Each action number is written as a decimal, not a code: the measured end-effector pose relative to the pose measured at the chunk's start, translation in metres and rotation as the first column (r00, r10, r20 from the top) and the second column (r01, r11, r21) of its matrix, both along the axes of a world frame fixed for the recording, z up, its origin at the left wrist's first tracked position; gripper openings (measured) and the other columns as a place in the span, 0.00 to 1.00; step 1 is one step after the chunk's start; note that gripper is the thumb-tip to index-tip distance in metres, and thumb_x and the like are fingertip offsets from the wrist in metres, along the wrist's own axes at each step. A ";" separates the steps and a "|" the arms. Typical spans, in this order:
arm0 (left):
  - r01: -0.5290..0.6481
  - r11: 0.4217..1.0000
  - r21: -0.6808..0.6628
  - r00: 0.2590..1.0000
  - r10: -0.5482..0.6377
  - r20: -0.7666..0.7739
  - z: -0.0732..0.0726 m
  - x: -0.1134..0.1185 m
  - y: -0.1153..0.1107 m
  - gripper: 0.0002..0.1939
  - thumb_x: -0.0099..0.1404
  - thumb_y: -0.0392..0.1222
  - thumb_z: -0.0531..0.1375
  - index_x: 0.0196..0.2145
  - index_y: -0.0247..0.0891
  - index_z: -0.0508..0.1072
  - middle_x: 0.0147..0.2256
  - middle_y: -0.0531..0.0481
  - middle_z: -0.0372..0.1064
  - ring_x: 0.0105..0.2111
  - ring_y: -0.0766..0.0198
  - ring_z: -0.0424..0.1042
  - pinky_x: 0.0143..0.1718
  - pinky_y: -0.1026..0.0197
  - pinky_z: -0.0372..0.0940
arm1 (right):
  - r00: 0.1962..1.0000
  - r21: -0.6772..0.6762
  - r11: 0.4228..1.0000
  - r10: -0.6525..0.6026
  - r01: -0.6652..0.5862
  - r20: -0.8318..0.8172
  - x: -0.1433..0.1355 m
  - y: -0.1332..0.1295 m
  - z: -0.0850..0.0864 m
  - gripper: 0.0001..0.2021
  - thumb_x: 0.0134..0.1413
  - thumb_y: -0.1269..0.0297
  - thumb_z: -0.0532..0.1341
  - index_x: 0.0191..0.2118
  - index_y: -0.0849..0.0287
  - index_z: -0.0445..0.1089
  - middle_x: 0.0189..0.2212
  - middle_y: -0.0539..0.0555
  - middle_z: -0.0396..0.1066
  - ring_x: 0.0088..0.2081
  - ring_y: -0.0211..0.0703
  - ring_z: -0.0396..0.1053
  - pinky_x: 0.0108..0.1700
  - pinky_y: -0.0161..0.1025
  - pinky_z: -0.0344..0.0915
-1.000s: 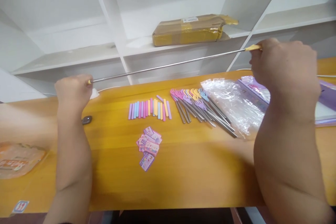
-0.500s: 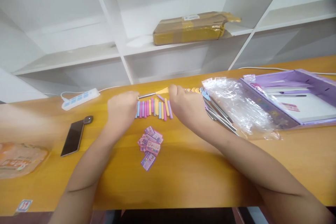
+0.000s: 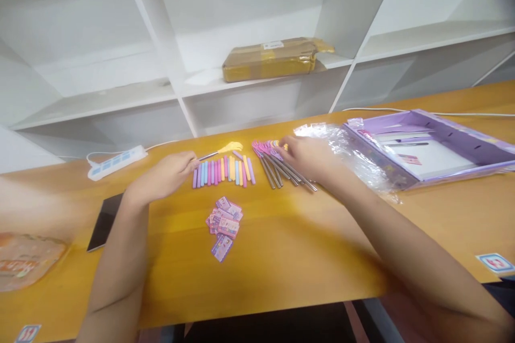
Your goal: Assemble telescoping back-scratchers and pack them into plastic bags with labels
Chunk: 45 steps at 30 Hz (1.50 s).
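My left hand [image 3: 171, 171] is closed, its fingertips pinching the rod end of a back scratcher [image 3: 229, 148] with a thin metal shaft and a yellow hand-shaped head. Under it lies a row of pastel tubes [image 3: 219, 170] in purple, blue, pink and yellow. To the right, my right hand [image 3: 308, 155] reaches over a fanned pile of similar back scratchers [image 3: 277, 166], with pink and other coloured heads. Its fingers look slightly bent and apart at the heads; the palm side is hidden. A stack of small printed cards [image 3: 225, 225] sits nearer to me.
A crumpled clear plastic bag [image 3: 362, 166] lies beside an open purple box [image 3: 402, 171] on the right. At left are a power strip [image 3: 116, 162], a phone [image 3: 104, 222] and an orange package [image 3: 28, 262]. A taped parcel [image 3: 269, 61] rests on the shelf behind.
My right hand has let go of the yellow head and moved right to the pile of back scratchers. The left hand still holds the yellow one. The view has shifted slightly right.
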<state>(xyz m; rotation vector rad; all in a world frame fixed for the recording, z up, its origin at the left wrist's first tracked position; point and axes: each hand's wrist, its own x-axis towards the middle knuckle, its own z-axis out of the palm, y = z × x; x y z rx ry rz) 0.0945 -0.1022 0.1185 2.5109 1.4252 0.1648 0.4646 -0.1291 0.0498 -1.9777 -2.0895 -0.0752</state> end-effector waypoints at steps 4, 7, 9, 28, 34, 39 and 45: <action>0.004 1.000 -0.028 1.000 -0.005 -0.030 0.001 -0.010 0.001 0.24 0.82 0.60 0.46 0.35 0.43 0.67 0.34 0.49 0.71 0.33 0.56 0.69 0.36 0.55 0.59 | 0.974 0.014 0.974 -0.225 0.225 -0.025 0.068 -0.003 -0.042 0.21 0.77 0.55 0.50 0.50 0.58 0.79 0.47 0.63 0.80 0.42 0.54 0.75 0.39 0.42 0.58; 0.051 0.998 -0.031 0.998 -0.052 -0.026 -0.005 -0.002 0.004 0.23 0.82 0.59 0.46 0.37 0.43 0.69 0.36 0.48 0.72 0.35 0.56 0.70 0.38 0.54 0.60 | 0.940 0.054 0.939 -0.339 0.341 -0.046 0.110 -0.004 -0.068 0.21 0.75 0.59 0.50 0.51 0.61 0.79 0.52 0.65 0.77 0.46 0.55 0.75 0.45 0.44 0.63; 0.077 0.997 -0.026 0.997 -0.078 -0.017 -0.011 0.006 0.006 0.23 0.82 0.59 0.47 0.37 0.43 0.69 0.36 0.48 0.73 0.35 0.56 0.71 0.38 0.54 0.60 | 0.925 0.060 0.924 -0.377 0.379 -0.045 0.131 -0.004 -0.079 0.21 0.75 0.58 0.50 0.55 0.63 0.78 0.56 0.68 0.74 0.53 0.58 0.73 0.53 0.46 0.64; 0.198 0.977 -0.074 0.980 -0.197 0.015 -0.036 0.030 0.016 0.19 0.82 0.53 0.48 0.34 0.42 0.65 0.32 0.50 0.68 0.29 0.60 0.64 0.33 0.58 0.55 | 0.814 -0.075 0.820 -0.572 0.567 -0.098 0.177 -0.013 -0.079 0.22 0.74 0.60 0.55 0.60 0.65 0.79 0.55 0.76 0.70 0.43 0.54 0.67 0.42 0.49 0.53; 0.151 0.984 -0.099 0.988 -0.146 0.051 -0.036 0.026 0.017 0.17 0.82 0.52 0.48 0.42 0.42 0.69 0.33 0.50 0.70 0.31 0.60 0.67 0.34 0.59 0.58 | 0.773 0.071 0.776 -0.608 0.627 -0.182 0.169 -0.019 -0.064 0.21 0.77 0.58 0.53 0.58 0.64 0.79 0.54 0.75 0.71 0.45 0.54 0.67 0.43 0.49 0.52; 0.215 0.963 -0.161 0.930 -0.152 0.334 -0.059 0.052 0.014 0.15 0.81 0.46 0.49 0.60 0.45 0.66 0.36 0.52 0.70 0.32 0.63 0.68 0.35 0.61 0.62 | 0.576 0.199 0.771 -0.250 0.604 -0.778 0.135 -0.019 -0.032 0.04 0.70 0.64 0.59 0.43 0.57 0.70 0.36 0.59 0.72 0.33 0.42 0.65 0.42 0.44 0.58; 0.266 0.825 -0.498 0.775 0.124 0.620 -0.115 0.089 -0.032 0.11 0.76 0.52 0.59 0.45 0.41 0.72 0.39 0.52 0.67 0.28 0.68 0.62 0.28 0.65 0.58 | 0.310 0.057 0.993 0.023 0.103 -0.950 0.038 -0.034 -0.016 0.16 0.67 0.50 0.61 0.31 0.52 0.60 0.19 0.42 0.50 0.18 0.34 0.45 0.20 0.36 0.44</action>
